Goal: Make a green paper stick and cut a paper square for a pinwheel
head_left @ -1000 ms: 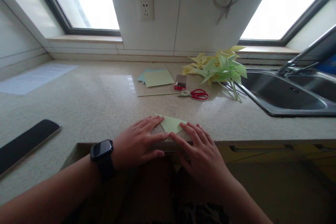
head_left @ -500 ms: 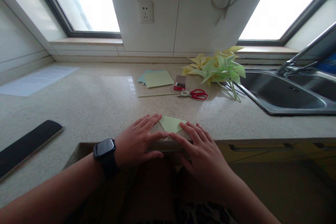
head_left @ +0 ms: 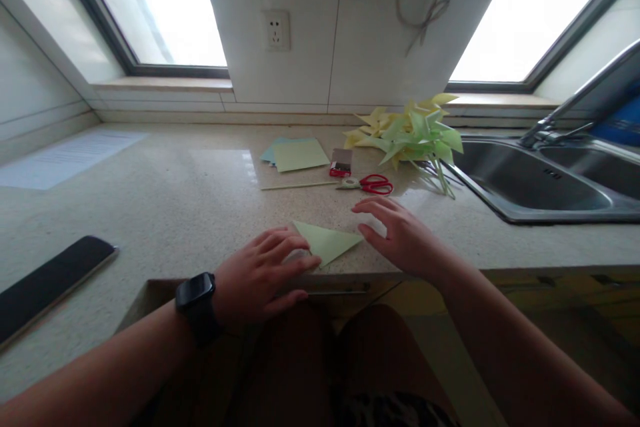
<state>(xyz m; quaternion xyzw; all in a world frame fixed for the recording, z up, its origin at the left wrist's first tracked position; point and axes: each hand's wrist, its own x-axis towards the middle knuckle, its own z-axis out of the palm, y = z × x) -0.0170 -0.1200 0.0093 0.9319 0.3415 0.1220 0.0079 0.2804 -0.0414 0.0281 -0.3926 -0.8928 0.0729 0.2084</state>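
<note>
Right hand (head_left: 400, 237) has lifted off the folded paper (head_left: 326, 242).

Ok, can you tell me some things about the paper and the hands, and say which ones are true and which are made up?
1. The left hand presses on the folded green paper. True.
2. The right hand is holding the scissors. False: the red scissors lie untouched farther back on the counter, and the right hand is open beside the paper.
3. The folded paper is shaped like a triangle. True.
4. The paper pinwheels are inside the sink. False: they lie on the counter, just left of the sink.
5. A watch is on the left wrist. True.
</note>
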